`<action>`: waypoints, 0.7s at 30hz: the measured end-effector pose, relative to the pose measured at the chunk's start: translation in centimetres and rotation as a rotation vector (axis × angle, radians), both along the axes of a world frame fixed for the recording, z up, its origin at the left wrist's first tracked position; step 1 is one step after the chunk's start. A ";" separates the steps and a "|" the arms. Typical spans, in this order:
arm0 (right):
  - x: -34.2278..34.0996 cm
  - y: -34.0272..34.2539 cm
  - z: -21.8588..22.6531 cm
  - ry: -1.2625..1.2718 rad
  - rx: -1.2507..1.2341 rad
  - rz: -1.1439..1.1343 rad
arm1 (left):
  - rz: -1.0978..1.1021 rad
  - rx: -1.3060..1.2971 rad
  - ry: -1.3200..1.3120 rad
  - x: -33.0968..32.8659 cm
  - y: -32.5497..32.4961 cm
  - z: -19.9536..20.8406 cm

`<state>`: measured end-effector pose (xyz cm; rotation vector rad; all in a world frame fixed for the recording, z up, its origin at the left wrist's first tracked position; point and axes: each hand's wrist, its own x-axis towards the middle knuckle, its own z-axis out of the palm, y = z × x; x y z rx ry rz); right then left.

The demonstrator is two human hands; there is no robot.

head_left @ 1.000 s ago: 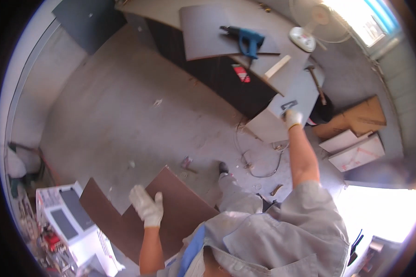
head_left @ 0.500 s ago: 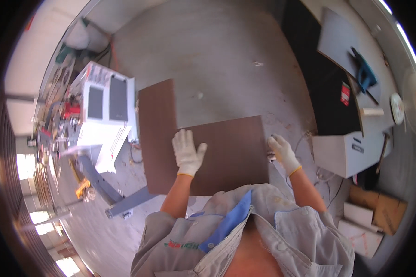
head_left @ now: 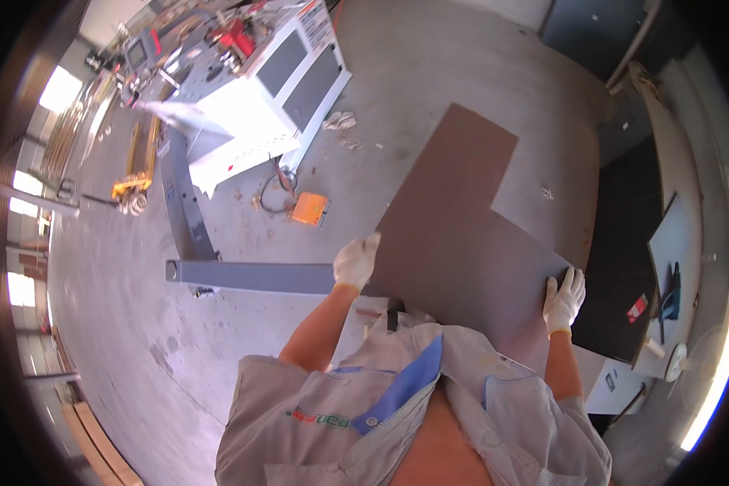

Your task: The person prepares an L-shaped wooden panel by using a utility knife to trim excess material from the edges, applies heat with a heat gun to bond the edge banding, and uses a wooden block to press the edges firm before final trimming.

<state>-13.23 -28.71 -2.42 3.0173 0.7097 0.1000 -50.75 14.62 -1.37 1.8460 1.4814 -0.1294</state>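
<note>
A dark brown L-shaped board is held in front of my body, its narrower arm pointing away and up. At its left edge my left hand, in a white work glove, is closed on the rim. My right hand, gloved the same way, grips the right edge near the corner, with its thumb over the board's face. The fingertips behind the board are hidden.
A white machine cabinet with grey panels stands at the far left. Its grey metal leg reaches toward me. An orange box lies on the floor. On the right is a bench with a black panel and a blue tool.
My view has swung left. The board has turned clockwise. My left hand went from lying flat on the board to its left edge; my right hand has come onto its right edge.
</note>
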 end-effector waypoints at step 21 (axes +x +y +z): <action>20.1 34.1 -2.4 0.297 -0.036 -0.016 | 0.040 -0.023 -0.094 8.7 25.4 -1.4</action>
